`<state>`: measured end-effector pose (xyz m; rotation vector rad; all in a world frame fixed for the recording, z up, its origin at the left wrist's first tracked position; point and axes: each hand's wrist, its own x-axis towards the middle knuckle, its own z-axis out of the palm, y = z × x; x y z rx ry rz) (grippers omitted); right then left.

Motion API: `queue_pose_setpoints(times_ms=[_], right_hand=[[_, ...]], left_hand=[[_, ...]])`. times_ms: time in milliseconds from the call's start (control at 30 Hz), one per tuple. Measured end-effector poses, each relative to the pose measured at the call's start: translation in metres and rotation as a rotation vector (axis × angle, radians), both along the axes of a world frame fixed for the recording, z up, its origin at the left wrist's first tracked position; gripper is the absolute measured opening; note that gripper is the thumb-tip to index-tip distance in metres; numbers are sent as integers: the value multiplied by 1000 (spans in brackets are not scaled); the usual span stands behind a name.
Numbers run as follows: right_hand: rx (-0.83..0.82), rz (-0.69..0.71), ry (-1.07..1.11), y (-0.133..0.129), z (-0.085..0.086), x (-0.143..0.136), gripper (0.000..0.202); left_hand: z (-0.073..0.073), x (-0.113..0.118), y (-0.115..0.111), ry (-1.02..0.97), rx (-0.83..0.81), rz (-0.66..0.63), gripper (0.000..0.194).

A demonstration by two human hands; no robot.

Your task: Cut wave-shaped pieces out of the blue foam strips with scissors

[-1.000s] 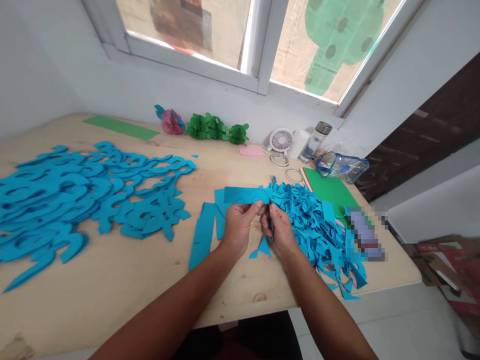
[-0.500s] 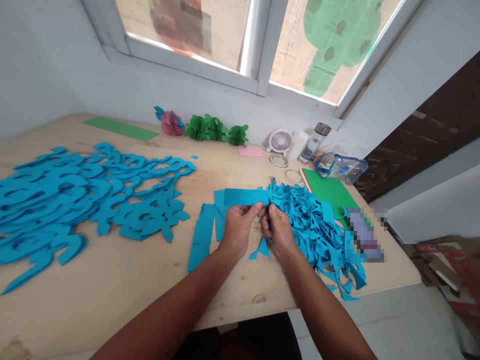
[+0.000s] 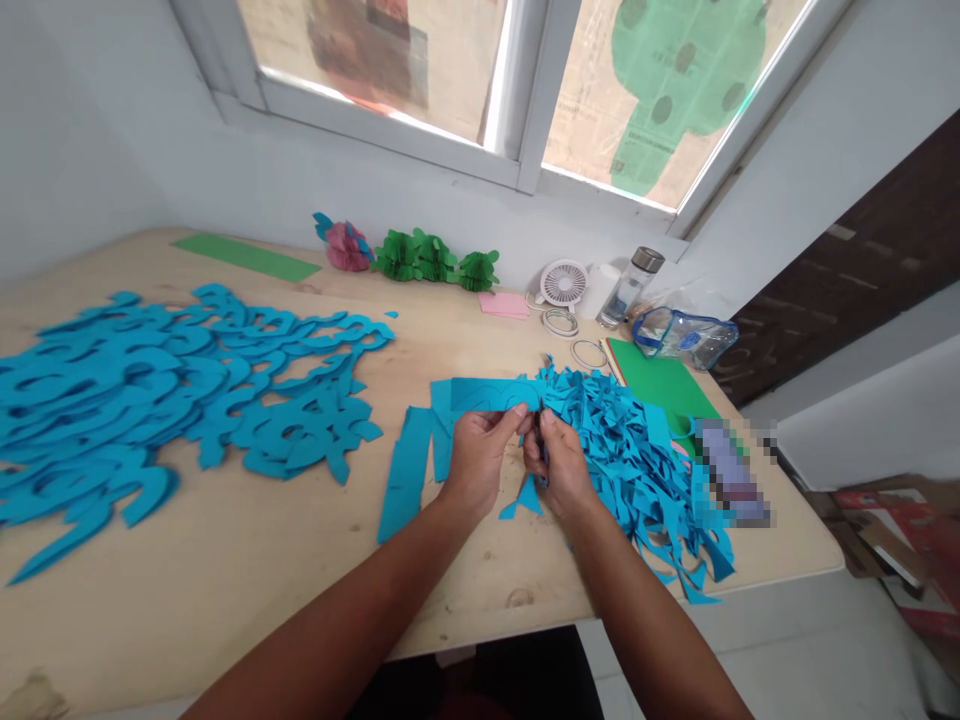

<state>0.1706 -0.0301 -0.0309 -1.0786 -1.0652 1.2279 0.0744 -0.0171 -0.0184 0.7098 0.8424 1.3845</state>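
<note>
My left hand (image 3: 480, 450) pinches the lower edge of a blue paper strip (image 3: 480, 395) that has curved lines drawn on it. Scissors (image 3: 541, 455) with dark handles sit in my right hand (image 3: 561, 455), their blades at the strip's right end and mostly hidden by my fingers. Right behind and beside that hand lies a heap of blue paper scraps (image 3: 637, 450). More blue strips (image 3: 405, 475) rest on the table left of my left hand. One loose scrap (image 3: 523, 498) lies below my hands.
Cut blue paper shapes (image 3: 150, 380) cover the table's left side. Along the wall stand green paper decorations (image 3: 420, 255), a small fan (image 3: 564, 284) and a bottle (image 3: 632, 288). Green sheets (image 3: 660, 380) and a clear pouch (image 3: 682, 338) lie at the right.
Both hands keep almost the same place and grip on the strip and the scissors. The whole view has shifted very slightly.
</note>
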Motion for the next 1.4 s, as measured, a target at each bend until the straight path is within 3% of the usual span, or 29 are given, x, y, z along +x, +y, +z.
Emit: queue_pose_setpoints(times_ms=[1033, 1400], right_hand=[[-50, -7, 43, 1, -1, -1, 51], [-58, -26, 56, 0, 2, -2, 53]], left_hand=[[3, 1, -3, 0, 38, -11, 25], [14, -1, -6, 20, 40, -42, 34]])
